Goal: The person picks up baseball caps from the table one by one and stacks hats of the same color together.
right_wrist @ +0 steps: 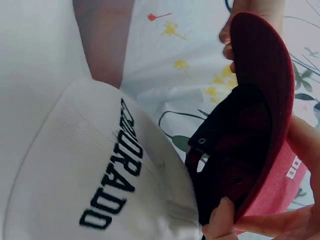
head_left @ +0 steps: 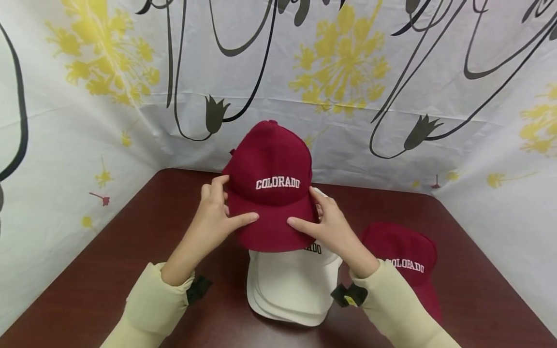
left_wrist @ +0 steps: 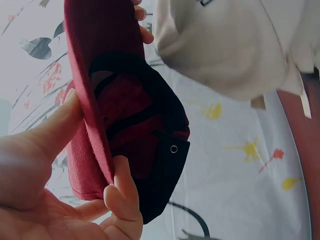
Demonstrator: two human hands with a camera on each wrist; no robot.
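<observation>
A dark red baseball cap [head_left: 271,162] with white COLORADO lettering is held up by both hands, its brim toward me. My left hand [head_left: 217,208] pinches the brim's left side, thumb on top and fingers underneath. On the other side my right hand [head_left: 326,222] grips the brim the same way. The left wrist view shows the red cap's dark inner band and back strap [left_wrist: 172,150]. Below and partly behind it, white caps [head_left: 296,285] lie stacked on the table, their crowns mostly hidden; black lettering [right_wrist: 112,172] shows in the right wrist view.
Another red COLORADO cap [head_left: 400,251] lies at the right, partly covered by my right sleeve [head_left: 391,299]. The dark reddish-brown table [head_left: 130,241] runs back to a white patterned cloth [head_left: 261,82] that hangs behind and along both sides.
</observation>
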